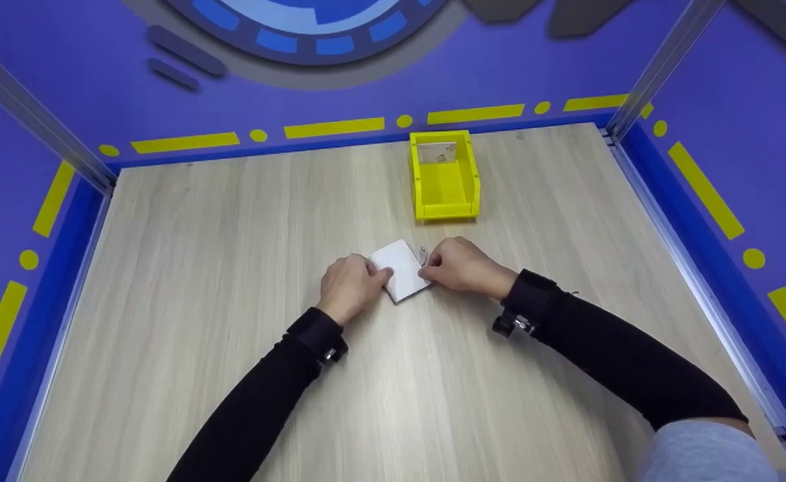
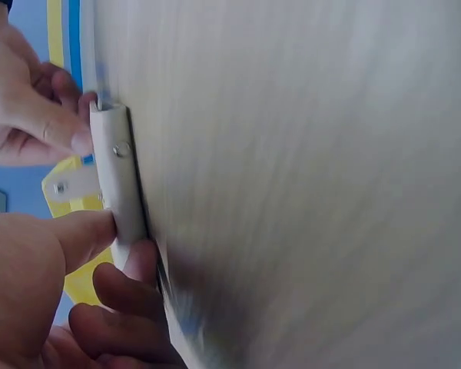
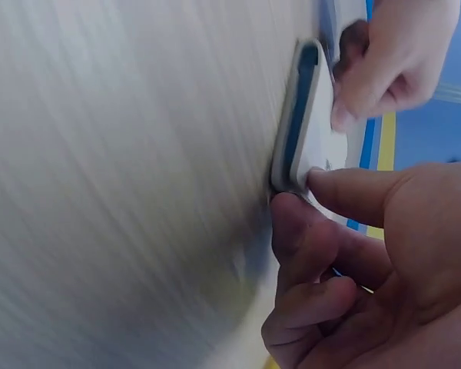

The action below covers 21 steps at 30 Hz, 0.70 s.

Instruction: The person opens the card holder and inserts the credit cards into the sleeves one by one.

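Note:
A small white wallet [image 1: 403, 264], folded flat, lies on the table between both hands. My left hand [image 1: 351, 288] pinches its left edge, thumb on top and fingers beneath. At the right-hand corner my right hand [image 1: 463, 264] pinches it between thumb and forefinger. The left wrist view shows a round metal snap [image 2: 121, 149] on the wallet's near side and a short strap [image 2: 78, 183] with its own snap, sticking out loose. In the right wrist view a dark blue-green lining [image 3: 298, 115] shows between the wallet's two layers.
Beyond the wallet, a yellow open-fronted bin [image 1: 446, 211] stands on the wooden table [image 1: 232, 241], a pale printed piece [image 1: 437, 152] against its inner back wall. Blue-purple panels [image 1: 339, 100] with yellow markings enclose the table at the back and both sides.

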### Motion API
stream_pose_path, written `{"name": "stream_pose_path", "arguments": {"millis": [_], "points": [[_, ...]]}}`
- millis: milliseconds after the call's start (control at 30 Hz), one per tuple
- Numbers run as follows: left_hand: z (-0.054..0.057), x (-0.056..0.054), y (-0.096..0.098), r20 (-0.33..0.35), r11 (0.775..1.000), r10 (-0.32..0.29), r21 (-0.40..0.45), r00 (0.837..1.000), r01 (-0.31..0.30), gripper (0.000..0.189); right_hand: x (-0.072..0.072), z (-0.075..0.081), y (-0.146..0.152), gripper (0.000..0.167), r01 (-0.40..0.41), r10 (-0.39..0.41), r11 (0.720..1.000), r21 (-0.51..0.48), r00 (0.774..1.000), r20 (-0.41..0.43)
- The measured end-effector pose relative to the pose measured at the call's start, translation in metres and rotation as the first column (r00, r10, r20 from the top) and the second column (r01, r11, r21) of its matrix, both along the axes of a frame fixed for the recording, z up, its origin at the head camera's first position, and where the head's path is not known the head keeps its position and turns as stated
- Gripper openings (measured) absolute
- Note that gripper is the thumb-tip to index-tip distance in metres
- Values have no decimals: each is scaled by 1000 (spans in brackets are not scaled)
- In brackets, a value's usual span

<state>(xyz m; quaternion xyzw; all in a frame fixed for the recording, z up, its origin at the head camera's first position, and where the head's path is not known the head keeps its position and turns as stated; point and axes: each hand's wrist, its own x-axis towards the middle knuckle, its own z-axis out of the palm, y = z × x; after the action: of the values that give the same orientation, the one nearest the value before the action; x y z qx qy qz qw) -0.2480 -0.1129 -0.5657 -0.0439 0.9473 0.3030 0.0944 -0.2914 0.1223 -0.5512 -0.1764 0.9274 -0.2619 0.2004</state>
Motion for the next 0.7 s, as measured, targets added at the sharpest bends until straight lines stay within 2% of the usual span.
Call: {"name": "stream_pose_path", "arguments": {"millis": [133,300,400,533,700], "points": [[0,-4,-4,-18,1000,5,11,1000,-4,34,12,-5,-5,36,-4,4,999,-45,1000,-6],[-4,-5,-9,-12,999,15,38,1000,-15,31,22,-10,-9,32,20,-24,997,-78,998,-53],[-4,-3,-11,-26,999,13,34,1000,-12,37,20,-4,-5,30,60,-62,996,-63,998,-29],[0,4,-13,-29,1000,-2,18,1000,2,45,13,13,0,37,129,-129,990,-54,992,4],[2,12,-13,8,1000,-28,-2,1000,28,47,5,22,0,41,155,-158,985,-76,987,-37]]}}
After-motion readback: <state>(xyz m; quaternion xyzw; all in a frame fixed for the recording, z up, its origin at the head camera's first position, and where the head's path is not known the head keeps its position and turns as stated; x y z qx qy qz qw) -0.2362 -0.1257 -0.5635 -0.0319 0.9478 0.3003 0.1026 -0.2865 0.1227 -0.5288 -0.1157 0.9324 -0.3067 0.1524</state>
